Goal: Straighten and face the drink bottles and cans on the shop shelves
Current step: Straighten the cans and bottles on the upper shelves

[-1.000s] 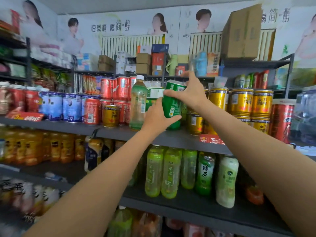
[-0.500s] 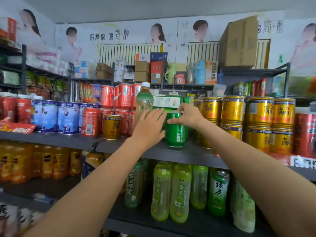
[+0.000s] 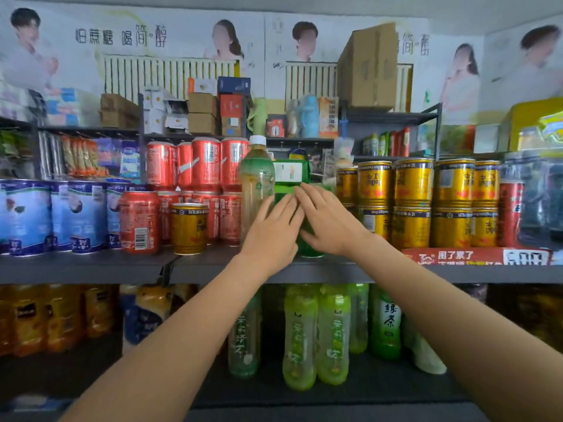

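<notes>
On the middle shelf (image 3: 91,266), left to right: blue-and-white cans (image 3: 82,217), red cans (image 3: 140,222), a lone gold can (image 3: 189,228), a tea bottle (image 3: 256,184). Left hand (image 3: 271,233) and right hand (image 3: 329,222), fingers extended, lie flat against the green can (image 3: 310,249) standing at the shelf front. Stacked gold cans (image 3: 411,205) follow.

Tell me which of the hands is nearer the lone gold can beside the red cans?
The left. The left hand is just right of the tea bottle, which stands between it and that gold can. The right hand lies further right, over the green can.
</notes>
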